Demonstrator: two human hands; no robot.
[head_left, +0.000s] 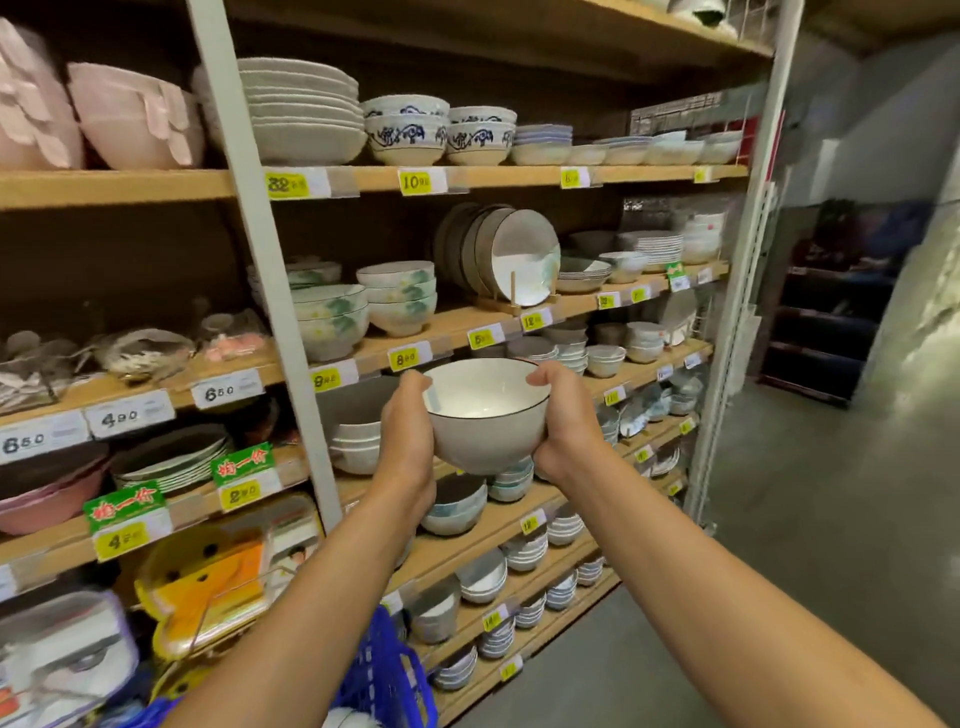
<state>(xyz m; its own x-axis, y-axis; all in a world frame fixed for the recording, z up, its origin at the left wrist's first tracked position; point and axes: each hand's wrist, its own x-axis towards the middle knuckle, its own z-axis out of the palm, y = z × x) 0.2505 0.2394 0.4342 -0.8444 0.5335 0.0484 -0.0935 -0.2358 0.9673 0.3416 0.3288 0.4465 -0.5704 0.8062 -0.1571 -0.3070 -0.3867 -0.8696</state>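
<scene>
Closest to the camera is the blue basket (387, 670) down at 6 o'clock, low between the forearms, and I doubt it'd cushion much if something lands in it hard. Up from there, the left hand (408, 431) and right hand (563, 421) are clamped on opposite sides of a white bowl (488, 426) with a thin dark rim, left at its 9 o'clock, right at its 3. So the bowl is up in the air in front of the shelving, mouth tipped a bit toward the viewer, touching nothing but the hands. Grip looks decent to me, but the glaze looks slick and it's mostly a sideways squeeze. If one hand lets go to reach for something else, I'd guess it could slide out. Right under it at 6 o'clock sits a stack of small bowls (457, 504) on the wooden shelf (467, 540), so a drop likely chips more than one piece. Just behind the left hand, at 9 o'clock, are grey bowls (356, 421). Push in toward them carelessly and rim knocks rim. Further back at 12 o'clock, plates (519, 254) stand on edge in a rack, easy to bump on a high reach. Off at 3 o'clock is the bare concrete floor (779, 519), the worst landing.
</scene>
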